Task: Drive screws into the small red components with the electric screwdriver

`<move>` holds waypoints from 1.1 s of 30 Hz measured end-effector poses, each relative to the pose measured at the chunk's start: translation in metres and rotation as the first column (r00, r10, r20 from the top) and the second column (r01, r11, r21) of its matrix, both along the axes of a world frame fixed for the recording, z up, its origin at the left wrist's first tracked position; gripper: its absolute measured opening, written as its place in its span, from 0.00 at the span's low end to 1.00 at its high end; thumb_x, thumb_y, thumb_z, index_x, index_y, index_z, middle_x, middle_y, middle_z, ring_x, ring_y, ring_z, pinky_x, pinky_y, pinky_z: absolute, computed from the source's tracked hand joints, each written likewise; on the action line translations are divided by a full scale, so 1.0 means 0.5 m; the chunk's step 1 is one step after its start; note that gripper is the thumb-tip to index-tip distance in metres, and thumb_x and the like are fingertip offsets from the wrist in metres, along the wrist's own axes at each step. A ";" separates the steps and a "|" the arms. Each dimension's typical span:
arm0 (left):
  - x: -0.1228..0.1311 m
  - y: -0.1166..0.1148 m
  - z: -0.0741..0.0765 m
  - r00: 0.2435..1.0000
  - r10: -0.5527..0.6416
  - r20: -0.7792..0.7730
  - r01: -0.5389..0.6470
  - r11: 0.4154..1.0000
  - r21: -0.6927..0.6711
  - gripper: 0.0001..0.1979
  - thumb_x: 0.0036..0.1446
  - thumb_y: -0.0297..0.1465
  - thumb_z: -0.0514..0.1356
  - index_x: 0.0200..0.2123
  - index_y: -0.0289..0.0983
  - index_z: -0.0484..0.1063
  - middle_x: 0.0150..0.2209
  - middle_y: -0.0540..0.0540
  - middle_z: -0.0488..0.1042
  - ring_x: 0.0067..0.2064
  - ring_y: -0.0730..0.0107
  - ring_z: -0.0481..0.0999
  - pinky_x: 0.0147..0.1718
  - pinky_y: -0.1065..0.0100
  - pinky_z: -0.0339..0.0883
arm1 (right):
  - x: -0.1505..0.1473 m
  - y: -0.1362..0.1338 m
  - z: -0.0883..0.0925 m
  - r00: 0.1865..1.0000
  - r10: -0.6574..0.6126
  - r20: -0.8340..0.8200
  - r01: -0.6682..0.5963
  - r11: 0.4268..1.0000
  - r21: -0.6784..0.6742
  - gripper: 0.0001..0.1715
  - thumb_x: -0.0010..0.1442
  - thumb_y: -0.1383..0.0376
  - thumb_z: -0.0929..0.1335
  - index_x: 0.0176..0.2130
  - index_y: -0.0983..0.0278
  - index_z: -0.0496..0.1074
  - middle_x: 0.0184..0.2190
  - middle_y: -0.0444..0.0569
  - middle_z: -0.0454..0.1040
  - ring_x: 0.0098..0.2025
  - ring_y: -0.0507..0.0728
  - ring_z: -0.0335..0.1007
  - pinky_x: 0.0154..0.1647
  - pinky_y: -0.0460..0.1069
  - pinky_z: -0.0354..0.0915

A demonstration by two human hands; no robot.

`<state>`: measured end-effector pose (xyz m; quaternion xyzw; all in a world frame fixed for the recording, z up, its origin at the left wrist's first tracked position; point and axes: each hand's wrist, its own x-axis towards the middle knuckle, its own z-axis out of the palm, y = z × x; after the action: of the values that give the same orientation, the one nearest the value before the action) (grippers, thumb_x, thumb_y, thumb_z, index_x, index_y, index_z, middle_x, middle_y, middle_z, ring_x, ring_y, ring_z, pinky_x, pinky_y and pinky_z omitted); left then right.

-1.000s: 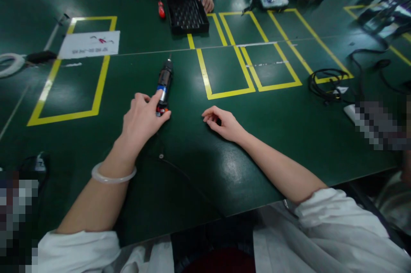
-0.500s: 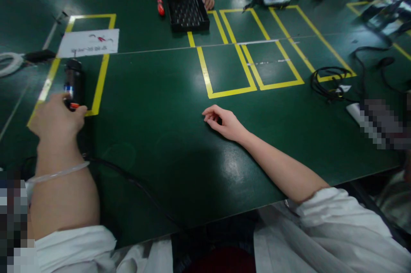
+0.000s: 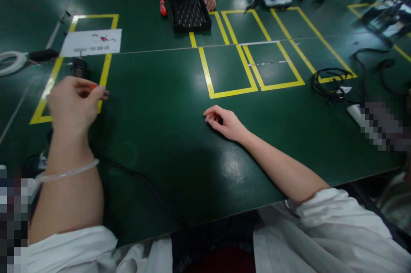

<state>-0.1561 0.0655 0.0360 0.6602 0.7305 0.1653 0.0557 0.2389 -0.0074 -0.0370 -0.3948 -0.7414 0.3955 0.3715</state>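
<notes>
My left hand (image 3: 73, 99) is closed around a black corded electric screwdriver (image 3: 79, 67) over the yellow-taped rectangle at the left. The tool's dark front end shows beyond my knuckles, and a bit of orange appears between thumb and fingers; the hand hides most of the body. A black cord (image 3: 141, 176) runs from under my left forearm towards the table's front edge. My right hand (image 3: 224, 123) rests on the green table (image 3: 167, 136), fingers loosely curled and apart from the thumb, holding nothing.
A white paper sign (image 3: 91, 42) lies beyond the screwdriver. Across the table, a person's hands work at a black tray (image 3: 191, 18), beside a red-handled screwdriver (image 3: 163, 7). A coiled black cable (image 3: 330, 82) lies at the right; a white cable coil (image 3: 12, 62) is far left.
My left hand has moved slightly up and to the right, and its grip has turned on the electric screwdriver, covering more of it. My right hand has stayed in place.
</notes>
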 end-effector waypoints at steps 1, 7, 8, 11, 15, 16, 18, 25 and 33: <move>0.044 -0.006 0.001 0.992 -0.066 0.105 0.062 0.997 0.042 0.25 0.63 0.42 0.56 0.57 0.31 0.69 0.43 0.44 0.77 0.42 0.66 0.76 0.46 0.62 0.72 | 0.000 0.000 0.000 1.000 0.001 -0.001 -0.001 1.000 -0.001 0.11 0.64 0.69 0.66 0.47 0.62 0.70 0.37 0.47 0.78 0.37 0.53 0.73 0.41 0.49 0.68; 0.280 -0.079 -0.029 0.690 -0.467 0.553 0.630 0.764 -0.140 0.30 0.67 0.43 0.53 0.66 0.32 0.66 0.39 0.45 0.75 0.35 0.68 0.75 0.39 0.66 0.70 | 0.002 -0.001 -0.001 0.999 0.026 -0.021 -0.026 1.000 0.007 0.11 0.64 0.67 0.67 0.48 0.63 0.70 0.36 0.46 0.78 0.36 0.52 0.73 0.41 0.48 0.67; 0.302 -0.093 -0.038 0.624 -0.483 0.614 0.689 0.710 -0.142 0.33 0.67 0.43 0.53 0.69 0.32 0.61 0.38 0.45 0.73 0.35 0.68 0.74 0.39 0.66 0.70 | 0.002 -0.001 -0.002 0.999 0.039 -0.030 -0.039 0.999 0.006 0.12 0.64 0.67 0.67 0.49 0.63 0.70 0.36 0.45 0.78 0.36 0.52 0.73 0.41 0.48 0.67; 0.335 -0.121 -0.060 0.492 -0.495 0.716 0.789 0.601 -0.126 0.37 0.68 0.41 0.53 0.75 0.33 0.48 0.37 0.46 0.71 0.36 0.67 0.73 0.40 0.66 0.69 | 0.002 -0.002 -0.002 0.992 0.116 -0.054 -0.116 0.993 0.007 0.18 0.62 0.66 0.70 0.52 0.62 0.70 0.37 0.45 0.78 0.36 0.52 0.73 0.40 0.48 0.67; 0.339 -0.131 -0.077 0.449 -0.496 0.744 0.819 0.560 -0.121 0.38 0.69 0.41 0.55 0.75 0.35 0.46 0.41 0.45 0.72 0.40 0.67 0.72 0.42 0.66 0.67 | 0.002 -0.001 0.000 0.983 0.173 -0.058 -0.171 0.985 0.039 0.13 0.64 0.64 0.70 0.49 0.63 0.73 0.37 0.45 0.78 0.36 0.52 0.73 0.39 0.48 0.67; 0.339 -0.130 -0.081 0.442 -0.484 0.755 0.818 0.563 -0.119 0.39 0.68 0.41 0.56 0.75 0.35 0.46 0.41 0.45 0.72 0.39 0.67 0.72 0.41 0.67 0.67 | 0.002 -0.001 0.001 0.984 0.169 -0.055 -0.167 0.985 0.042 0.11 0.65 0.63 0.70 0.47 0.63 0.73 0.36 0.45 0.78 0.36 0.52 0.73 0.39 0.48 0.66; 0.339 -0.128 -0.088 0.426 -0.431 0.796 0.805 0.582 -0.115 0.41 0.66 0.41 0.59 0.75 0.37 0.45 0.40 0.46 0.71 0.38 0.68 0.71 0.38 0.68 0.66 | 0.002 -0.002 0.002 0.988 0.145 -0.052 -0.144 0.989 0.038 0.09 0.65 0.62 0.70 0.45 0.63 0.73 0.35 0.45 0.77 0.35 0.52 0.72 0.38 0.48 0.66; 0.344 -0.127 -0.099 0.354 -0.237 0.905 0.764 0.631 -0.133 0.37 0.57 0.36 0.68 0.66 0.35 0.60 0.41 0.46 0.73 0.41 0.68 0.75 0.38 0.69 0.68 | 0.002 -0.003 0.001 0.990 0.087 -0.107 -0.084 0.996 0.033 0.09 0.63 0.63 0.71 0.44 0.63 0.73 0.34 0.45 0.77 0.33 0.51 0.71 0.35 0.47 0.66; 0.347 -0.126 -0.096 0.367 -0.178 0.913 0.710 0.688 -0.151 0.17 0.60 0.41 0.66 0.43 0.33 0.69 0.35 0.46 0.75 0.35 0.70 0.76 0.37 0.66 0.71 | 0.001 -0.001 -0.001 0.995 0.077 -0.062 -0.077 0.997 -0.003 0.10 0.63 0.64 0.71 0.45 0.63 0.73 0.33 0.44 0.77 0.32 0.51 0.71 0.35 0.47 0.65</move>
<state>0.0176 0.0026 -0.0118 0.6273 0.4000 0.2333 0.6262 0.2395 -0.0080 -0.0375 -0.3545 -0.7433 0.4234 0.3775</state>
